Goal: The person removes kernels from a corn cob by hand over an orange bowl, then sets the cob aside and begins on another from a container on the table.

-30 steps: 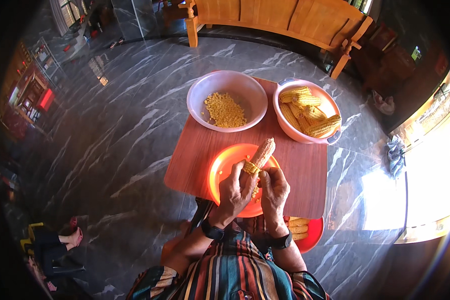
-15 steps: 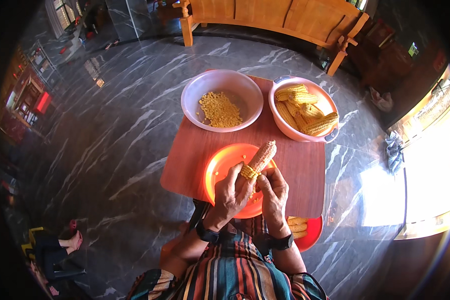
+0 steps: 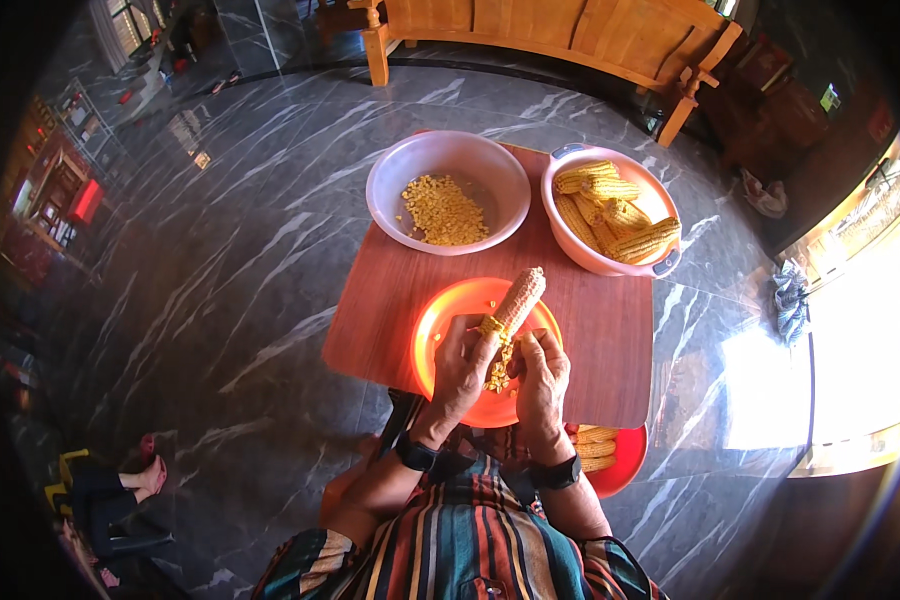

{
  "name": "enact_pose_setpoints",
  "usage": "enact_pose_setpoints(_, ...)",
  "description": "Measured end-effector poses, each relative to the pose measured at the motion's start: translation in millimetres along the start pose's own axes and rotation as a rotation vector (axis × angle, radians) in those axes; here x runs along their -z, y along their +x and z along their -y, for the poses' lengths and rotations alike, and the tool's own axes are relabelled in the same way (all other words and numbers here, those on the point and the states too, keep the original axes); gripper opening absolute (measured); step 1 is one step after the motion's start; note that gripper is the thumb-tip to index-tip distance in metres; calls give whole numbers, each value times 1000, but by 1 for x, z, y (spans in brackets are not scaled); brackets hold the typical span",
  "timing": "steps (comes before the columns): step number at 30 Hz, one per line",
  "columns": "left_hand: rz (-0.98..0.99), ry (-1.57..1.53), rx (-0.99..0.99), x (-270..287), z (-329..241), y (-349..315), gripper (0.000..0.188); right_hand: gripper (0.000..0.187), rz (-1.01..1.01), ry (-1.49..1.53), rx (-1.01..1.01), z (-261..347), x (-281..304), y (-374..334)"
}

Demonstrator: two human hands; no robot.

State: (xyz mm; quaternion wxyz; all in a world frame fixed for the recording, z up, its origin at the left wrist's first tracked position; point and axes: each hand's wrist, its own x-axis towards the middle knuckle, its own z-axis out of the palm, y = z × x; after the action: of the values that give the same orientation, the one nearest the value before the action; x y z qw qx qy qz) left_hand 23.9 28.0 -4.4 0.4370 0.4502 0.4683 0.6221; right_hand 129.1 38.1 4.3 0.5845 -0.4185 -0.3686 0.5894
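Shelling of corn by hand, seen from above. We observe the left hand point(image 3: 460, 368) wrapped around the lower part of a corn cob point(image 3: 520, 303), which slants up and away to the right above an orange dish point(image 3: 426, 335). The upper length of the cob is bare; a short band of yellow kernels remains next to the fingers. The right hand point(image 3: 542, 382) is just beside the cob, its fingers curled and its thumb pressed against them; whether anything is pinched there we cannot tell. Between the hands we note a cluster of loose kernels point(image 3: 498, 377), low over the dish. The dish stands at the near side of a brown table point(image 3: 605, 345). Behind it we find, at left, a pale basin point(image 3: 390, 190) containing shelled kernels point(image 3: 445, 210) and, at right, a pink basin point(image 3: 567, 238) heaped with ears of corn point(image 3: 610, 190). Below the table's near right corner, a red basin point(image 3: 631, 455) holds further ears.
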Motion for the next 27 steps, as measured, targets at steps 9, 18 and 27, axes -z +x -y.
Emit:
enact_pose_setpoints(9,-29,-8,71,12,0,3,32,12,-63,-516,184,-4,18,1)
enact_pose_setpoints(18,30,0,40,2,-13,-2,28,15,120,-886,701,33,-1,2)
enact_pose_setpoints(27,28,39,-7,6,-21,0,25,26,301,-1037,974,33,9,15)
